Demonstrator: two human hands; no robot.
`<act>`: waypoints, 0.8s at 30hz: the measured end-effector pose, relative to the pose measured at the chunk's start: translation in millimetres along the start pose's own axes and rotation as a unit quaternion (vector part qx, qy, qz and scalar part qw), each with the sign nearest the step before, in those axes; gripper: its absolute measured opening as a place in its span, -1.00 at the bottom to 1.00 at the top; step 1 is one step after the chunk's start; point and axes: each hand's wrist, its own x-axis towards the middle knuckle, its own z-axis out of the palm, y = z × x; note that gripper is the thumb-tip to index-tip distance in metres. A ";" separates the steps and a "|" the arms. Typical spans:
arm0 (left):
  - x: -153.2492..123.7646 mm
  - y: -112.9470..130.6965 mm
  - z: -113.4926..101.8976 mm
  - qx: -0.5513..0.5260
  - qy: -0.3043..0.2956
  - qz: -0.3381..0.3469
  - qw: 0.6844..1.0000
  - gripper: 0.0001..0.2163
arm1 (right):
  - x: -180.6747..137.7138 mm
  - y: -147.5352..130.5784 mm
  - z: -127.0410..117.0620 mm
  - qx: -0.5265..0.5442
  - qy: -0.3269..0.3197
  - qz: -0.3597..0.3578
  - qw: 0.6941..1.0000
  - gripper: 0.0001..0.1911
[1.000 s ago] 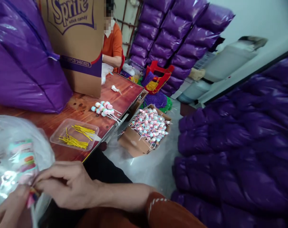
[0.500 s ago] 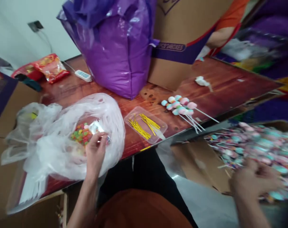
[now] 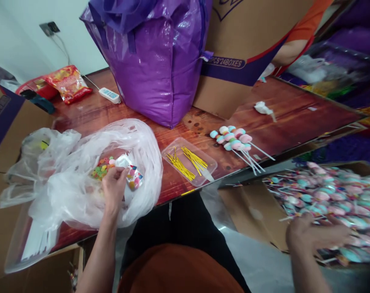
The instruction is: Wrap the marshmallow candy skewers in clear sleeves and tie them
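My left hand is inside an open, bunched white plastic bag, its fingers pinched together. What they hold, if anything, is hidden. Close to the fingertips lies a small shiny packet with a coloured pattern; small bright candies are on the other side of the hand. My right hand is over a carton full of wrapped marshmallow lollipops. Its fingers are stretched out, with nothing seen gripped.
A clear tray holds yellow twist ties. Unwrapped marshmallow sticks lie near the table edge. Behind stand a big purple bag and a brown box. Another person's orange sleeve shows at the upper right.
My left hand has drawn slightly left, uncovering more of the patterned packet. My right hand has shifted a little left over the lollipops, and its fingers have straightened.
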 end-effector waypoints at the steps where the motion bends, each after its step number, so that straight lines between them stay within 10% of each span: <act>1: -3.4 3.6 -1.0 -0.035 0.018 -0.002 0.999 -0.79 | -16.0 -14.8 -1.9 -0.010 0.016 0.000 1.000 -0.50; 7: -43.3 45.2 12.8 -0.168 -0.013 0.034 0.985 -0.77 | -120.6 -190.2 -38.7 0.226 -0.223 -0.195 0.928 -0.85; 11: -68.2 67.1 26.4 -0.207 -0.098 0.099 0.968 -0.83 | -165.1 -275.2 -49.9 0.363 -0.493 -0.073 0.787 -0.84; 14: -80.4 68.4 30.2 -0.240 -0.095 0.061 0.964 -0.83 | -173.1 -295.9 -46.0 0.417 -0.570 0.038 0.707 -0.89; 17: -91.0 65.5 30.7 -0.318 -0.096 -0.071 0.941 -0.72 | -169.5 -298.2 -43.7 0.435 -0.554 0.060 0.707 -0.83; 21: -95.1 70.9 33.5 -0.481 -0.265 -0.282 0.787 -0.59 | -166.8 -295.2 -46.4 0.427 -0.570 0.089 0.696 -0.80; 24: -84.9 77.4 37.5 -0.567 -0.243 -0.374 0.693 -0.56 | -166.8 -293.1 -48.9 0.429 -0.576 0.081 0.691 -0.76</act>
